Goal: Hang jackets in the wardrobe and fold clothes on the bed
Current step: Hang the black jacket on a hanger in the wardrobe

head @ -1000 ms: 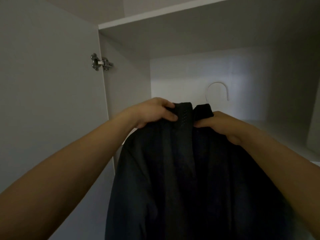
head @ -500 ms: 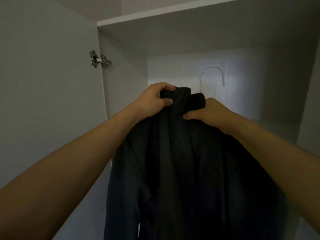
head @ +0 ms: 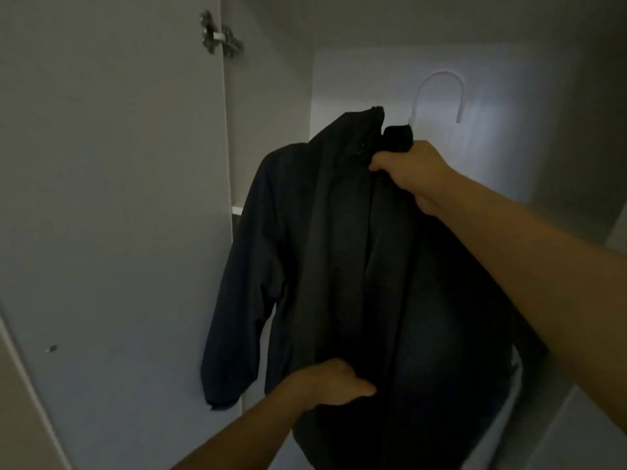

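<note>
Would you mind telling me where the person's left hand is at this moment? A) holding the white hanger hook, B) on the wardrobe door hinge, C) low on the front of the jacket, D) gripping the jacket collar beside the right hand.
C: the left hand lies low on the front of the dark jacket, while only the right hand grips the collar below the white hanger hook.

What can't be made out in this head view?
- Wardrobe rail: none in frame; the white plastic hanger hook shows against the back wall, catching nothing visible.
- Hanger body: hidden under the dark jacket.
- Right hand fingertips: buried in the collar.
- Left hand fingers: hidden against dark fabric.
</note>
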A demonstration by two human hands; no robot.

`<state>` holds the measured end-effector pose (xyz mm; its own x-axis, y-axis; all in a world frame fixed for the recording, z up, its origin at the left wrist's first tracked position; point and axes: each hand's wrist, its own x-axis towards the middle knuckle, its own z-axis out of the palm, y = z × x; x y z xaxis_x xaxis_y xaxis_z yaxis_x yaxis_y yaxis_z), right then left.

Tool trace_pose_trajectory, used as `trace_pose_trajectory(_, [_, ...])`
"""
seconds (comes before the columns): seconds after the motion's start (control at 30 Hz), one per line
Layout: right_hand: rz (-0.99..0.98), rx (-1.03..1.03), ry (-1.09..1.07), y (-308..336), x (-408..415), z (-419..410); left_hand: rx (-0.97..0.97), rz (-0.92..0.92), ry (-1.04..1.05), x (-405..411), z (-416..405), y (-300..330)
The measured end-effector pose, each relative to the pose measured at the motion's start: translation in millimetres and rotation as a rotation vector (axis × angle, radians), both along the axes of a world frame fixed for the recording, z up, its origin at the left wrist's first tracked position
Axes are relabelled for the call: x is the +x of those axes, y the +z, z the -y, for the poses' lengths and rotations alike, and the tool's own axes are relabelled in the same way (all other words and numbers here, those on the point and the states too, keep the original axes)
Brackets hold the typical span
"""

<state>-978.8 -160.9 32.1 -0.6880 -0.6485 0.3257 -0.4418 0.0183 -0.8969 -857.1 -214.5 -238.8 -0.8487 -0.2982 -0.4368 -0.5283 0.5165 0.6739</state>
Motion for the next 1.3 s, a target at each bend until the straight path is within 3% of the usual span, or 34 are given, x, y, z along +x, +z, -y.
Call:
trace_pose_trajectory(0.07, [0.006, -0.048, -0.005, -4, 7, 0, 0.072, -0.057, 0.297, 2, 21, -30])
trace_pose_trajectory(0.13, [0.022, -0.106, -0.035, -5, 11, -4, 0.021, -0.012, 0.554, 9, 41, -53])
trace_pose_trajectory(0.2, [0.065, -0.16, -0.067, -7, 14, -9, -0.043, 0.102, 0.68, 17, 53, -71])
trace_pose_trajectory(0.3, [0.138, -0.228, -0.099, -8, 17, -19, -0.055, 0.103, 0.905, 25, 60, -95])
trace_pose_trajectory(0.37, [0.176, -0.258, -0.105, -10, 20, -25, 0.135, -0.06, 1.12, 29, 65, -109])
trace_pose_trajectory(0.43, [0.206, -0.272, -0.108, -14, 23, -31, 0.5, -0.279, 1.257, 28, 71, -114])
trace_pose_trajectory(0.5, [0.244, -0.278, -0.115, -18, 27, -36, 0.749, -0.301, 1.314, 30, 74, -105])
trace_pose_trajectory(0.6, [0.296, -0.291, -0.116, -22, 29, -43, 0.836, -0.295, 1.359, 32, 85, -89])
trace_pose_trajectory(0.73, [0.341, -0.303, -0.131, -23, 23, -55, 1.029, -0.435, 1.237, 33, 93, -55])
trace_pose_trajectory(0.87, [0.361, -0.29, -0.145, -23, 19, -62, 0.631, -0.466, 0.85, 25, 67, -27])
trace_pose_trajectory(0.97, [0.366, -0.281, -0.144, -24, 19, -61, 0.488, -0.395, 0.637, 17, 42, -19])
trace_pose_trajectory(1.3, [0.341, -0.319, -0.225, -29, 8, -69, 0.412, -0.463, 0.308, 16, 31, -26])
